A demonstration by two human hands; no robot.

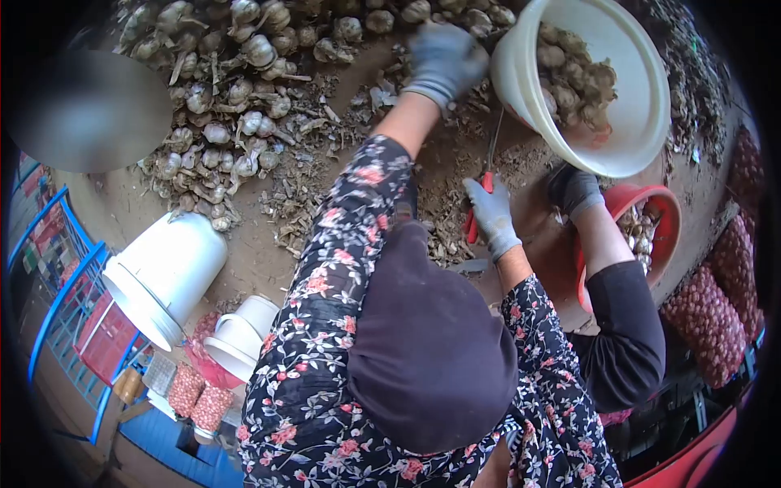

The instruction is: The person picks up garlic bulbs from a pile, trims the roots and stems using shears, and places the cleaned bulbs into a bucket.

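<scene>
Two grey-gloved hands of mine are at work, well apart from each other. Far to the left of them, a white bucket point(167, 272) lies on its side on the dirt, with a smaller white bucket point(240, 333) just below it. Up and to the left of my left hand spreads the garlic heap point(228, 98), whole bulbs with dry stalks, and loose skins litter the ground between the heap and my sleeve.

My left hand point(443, 61) is stretched far forward, palm down over the ground at the heap's near edge. It is blurred, so I cannot tell how far the fingers are open or whether they grip a bulb.

My right hand point(492, 215) sits much closer to my body, fingers wrapped tight around the red handles of the shears point(473, 226), whose thin blade points away from me.

Just right of both hands, a white basin point(643, 106) tilts toward me, holding trimmed bulbs point(573, 77). Below it, beside my right hand, a co-worker's dark-gloved hand point(573, 189) reaches to a red basin point(667, 203). Farther right lie mesh sacks point(708, 317).
</scene>
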